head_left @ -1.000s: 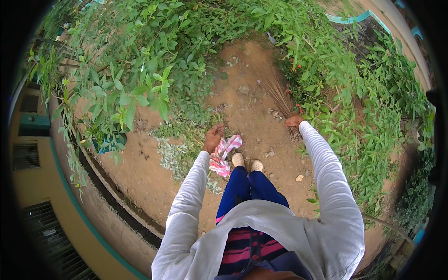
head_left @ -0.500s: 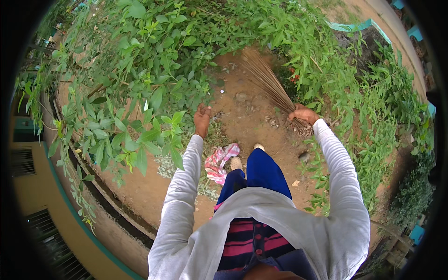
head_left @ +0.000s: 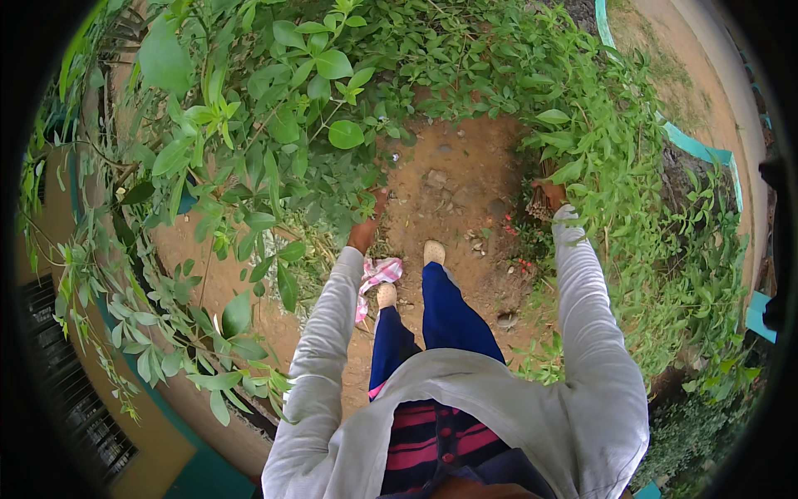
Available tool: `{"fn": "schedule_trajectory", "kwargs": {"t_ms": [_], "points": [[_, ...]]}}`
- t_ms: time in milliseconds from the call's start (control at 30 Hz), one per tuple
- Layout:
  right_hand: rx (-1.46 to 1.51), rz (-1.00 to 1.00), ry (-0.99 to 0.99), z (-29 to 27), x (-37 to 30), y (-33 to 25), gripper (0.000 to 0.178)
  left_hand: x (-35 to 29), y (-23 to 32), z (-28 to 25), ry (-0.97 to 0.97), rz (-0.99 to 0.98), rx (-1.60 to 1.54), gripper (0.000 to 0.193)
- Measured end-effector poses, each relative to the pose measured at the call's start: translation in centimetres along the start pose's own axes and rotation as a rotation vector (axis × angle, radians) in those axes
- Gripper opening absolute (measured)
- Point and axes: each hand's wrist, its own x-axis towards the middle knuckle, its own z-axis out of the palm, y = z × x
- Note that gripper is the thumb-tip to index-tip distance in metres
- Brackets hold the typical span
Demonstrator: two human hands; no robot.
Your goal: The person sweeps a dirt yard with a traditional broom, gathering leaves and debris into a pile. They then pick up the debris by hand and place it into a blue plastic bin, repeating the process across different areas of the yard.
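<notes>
The left hand (head_left: 366, 229) is reaching forward into the leafy branches (head_left: 274, 125) of a shrub, its fingers lying among the leaves; whether they are spread or pinching a stem cannot be told, since foliage is covering them. The right hand (head_left: 555, 196) is gripping a bundle of thin brown sticks, a twig broom (head_left: 542, 200), with fingers wrapped around its bound end; green leaves are hanging over the knuckles and hiding most of the bristles. Below and just beside the left fingers a pink checked cloth (head_left: 378, 274) is lying on the bare reddish soil (head_left: 453, 187); the two pale shoes (head_left: 434, 251) are standing between the hands, nearer the body than either set of fingers.
</notes>
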Motion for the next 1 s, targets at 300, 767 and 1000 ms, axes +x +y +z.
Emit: {"fn": "schedule_trajectory", "kwargs": {"t_ms": [300,767,1000], "points": [[-0.164,0.212,-0.245,-1.9,6.6,0.1,0.065,2.2,-1.9,3.1,0.16,-0.206,-0.061,0.055],[-0.176,-0.013,0.132,10.6,1.4,-1.6,0.068,4.5,-1.9,6.5,0.11,-0.119,-0.108,0.038],[-0.389,0.257,-0.287,14.3,4.4,-0.6,0.068,4.2,-5.5,2.1,0.116,-0.024,0.022,0.035]]}}
